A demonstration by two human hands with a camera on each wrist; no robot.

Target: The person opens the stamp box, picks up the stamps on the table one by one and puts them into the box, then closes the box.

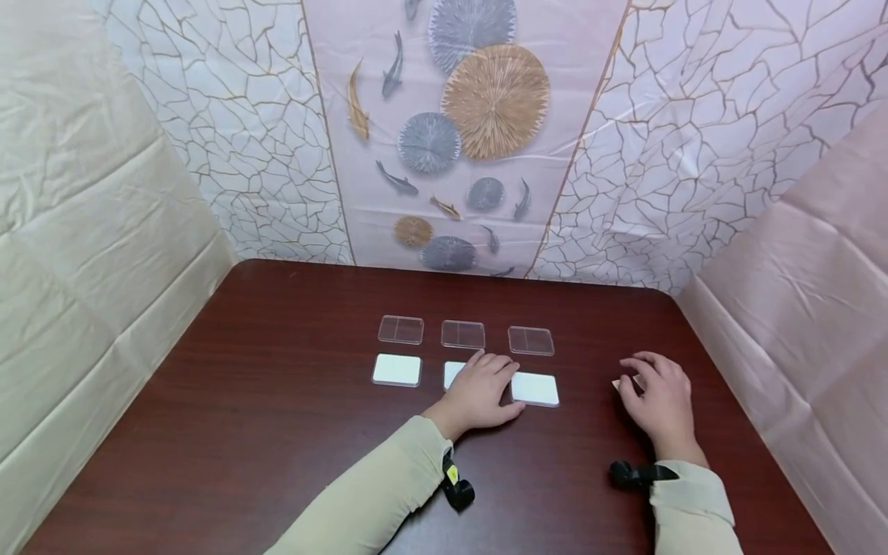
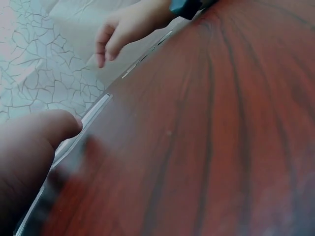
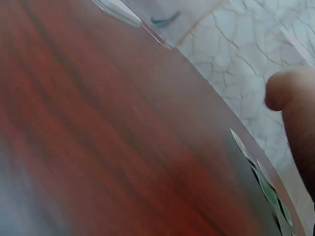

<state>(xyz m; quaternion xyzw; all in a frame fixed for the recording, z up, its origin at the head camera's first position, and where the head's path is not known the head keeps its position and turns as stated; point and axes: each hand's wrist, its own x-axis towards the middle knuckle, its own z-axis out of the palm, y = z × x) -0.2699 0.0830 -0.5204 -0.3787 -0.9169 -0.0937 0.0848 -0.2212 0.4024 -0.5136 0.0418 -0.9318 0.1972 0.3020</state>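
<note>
My left hand (image 1: 479, 391) lies over the middle white-filled case (image 1: 452, 373), its fingers relaxed and spread. Its fingertips and thumb come right up to the left side of the right white-filled case (image 1: 534, 389). Another white-filled case (image 1: 396, 370), flat and clear-edged, sits to the left. To the right, my right hand (image 1: 662, 397) hovers with loosely bent fingers above some small flat pieces (image 1: 639, 381), mostly hidden by it. In the right wrist view these thin pieces (image 3: 266, 187) show pale and green faces, and the thumb (image 3: 285, 93) is apart from them.
Behind the white-filled cases lie three clear plastic pieces in a row: left (image 1: 401, 329), middle (image 1: 463, 334) and right (image 1: 530, 340). Everything is on a dark red wooden table (image 1: 243, 401). Patterned cloth (image 1: 444, 185) hangs behind it, with plain cloth along both sides.
</note>
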